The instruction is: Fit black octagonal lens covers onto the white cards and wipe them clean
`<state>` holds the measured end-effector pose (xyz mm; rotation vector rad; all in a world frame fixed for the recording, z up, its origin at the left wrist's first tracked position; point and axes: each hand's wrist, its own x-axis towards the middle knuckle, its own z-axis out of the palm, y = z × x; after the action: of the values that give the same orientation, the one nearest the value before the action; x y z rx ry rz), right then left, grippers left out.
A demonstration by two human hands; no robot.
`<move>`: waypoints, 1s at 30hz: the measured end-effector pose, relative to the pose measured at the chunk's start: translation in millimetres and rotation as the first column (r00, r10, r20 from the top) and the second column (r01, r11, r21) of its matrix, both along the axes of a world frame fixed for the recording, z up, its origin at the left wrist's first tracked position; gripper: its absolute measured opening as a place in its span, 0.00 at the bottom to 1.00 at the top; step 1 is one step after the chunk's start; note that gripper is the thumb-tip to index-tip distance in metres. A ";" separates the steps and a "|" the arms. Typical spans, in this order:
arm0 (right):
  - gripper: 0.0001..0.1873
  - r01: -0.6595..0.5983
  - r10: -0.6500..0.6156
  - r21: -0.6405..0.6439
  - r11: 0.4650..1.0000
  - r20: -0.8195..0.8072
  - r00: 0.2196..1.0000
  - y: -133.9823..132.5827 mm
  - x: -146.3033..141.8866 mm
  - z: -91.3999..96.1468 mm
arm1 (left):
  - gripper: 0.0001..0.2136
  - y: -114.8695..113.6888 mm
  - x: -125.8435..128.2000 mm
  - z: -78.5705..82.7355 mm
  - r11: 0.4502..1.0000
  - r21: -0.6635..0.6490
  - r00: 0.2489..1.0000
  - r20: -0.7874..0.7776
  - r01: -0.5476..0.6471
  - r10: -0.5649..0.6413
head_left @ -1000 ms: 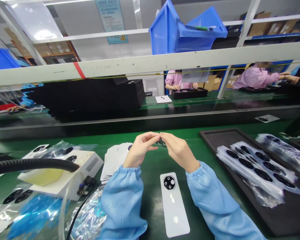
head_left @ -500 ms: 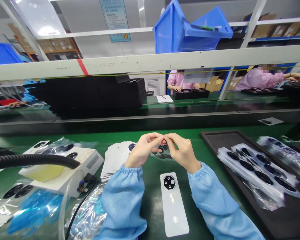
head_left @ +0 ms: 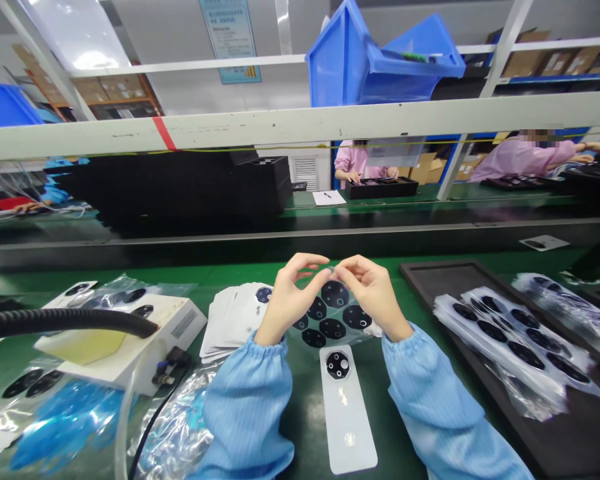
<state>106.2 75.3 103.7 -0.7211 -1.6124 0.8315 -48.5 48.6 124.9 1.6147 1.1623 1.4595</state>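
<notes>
Black lens discs on a clear film sheet hang between our left hand and right hand, both pinching its top edge, and a slack pinch could drop it onto the white cards.

Bright, even overhead light; a ceiling lamp burns out to white at upper left. Shadows are faint and soft on the green bench mat. The crumpled foil bag throws hard glare; the clear film sheet and white card show small specular spots. Wide-angle distortion bows the white rail and stretches both frame edges. The black hose looks slightly soft; the far bench is less sharp.
</notes>
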 end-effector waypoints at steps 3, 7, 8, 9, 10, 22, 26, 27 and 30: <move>0.08 -0.039 0.039 -0.009 0.999 0.024 0.999 -1.8 1.0 0.6 | 0.06 0.8 0.7 -0.7 0.997 0.006 0.997 -0.010 0.077 -0.077; 0.04 -0.052 0.047 0.039 0.998 0.113 0.992 -1.4 2.5 0.7 | 0.07 4.2 -3.4 -2.7 0.990 -0.076 0.992 0.033 0.122 -0.120; 0.03 -0.045 0.036 0.062 0.997 0.145 0.989 0.9 3.2 1.1 | 0.08 5.7 -4.7 -3.4 0.985 -0.109 0.990 0.047 0.134 -0.130; 0.03 -0.039 0.022 0.089 0.995 0.179 0.984 4.4 3.7 1.7 | 0.08 7.4 -5.9 -4.3 0.979 -0.143 0.989 0.066 0.144 -0.136; 0.04 -0.034 0.009 0.115 0.993 0.214 0.977 8.8 4.1 2.6 | 0.09 9.3 -7.0 -5.4 0.973 -0.174 0.987 0.089 0.149 -0.135; 0.07 -0.047 -0.154 0.384 0.922 0.476 0.866 64.4 -1.1 30.0 | 0.05 55.0 -7.2 -16.7 0.933 -0.302 0.870 0.493 0.195 -0.022; 0.08 -0.001 -0.194 0.397 0.918 0.451 0.871 93.3 8.1 33.2 | 0.07 89.6 12.6 -14.8 0.892 -0.347 0.756 0.655 0.289 0.010; 0.07 -0.001 -0.188 0.388 0.922 0.448 0.874 100.8 10.2 32.4 | 0.08 96.5 17.4 -15.1 0.887 -0.351 0.726 0.688 0.301 0.026; 0.05 -0.029 -0.136 0.334 0.942 0.460 0.877 118.5 10.2 23.1 | 0.11 107.4 25.1 -21.6 0.884 -0.356 0.640 0.763 0.302 0.088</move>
<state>116.4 193.8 126.8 -0.7587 -2.1014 0.3266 -23.5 156.0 103.3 0.5813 0.7764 1.4161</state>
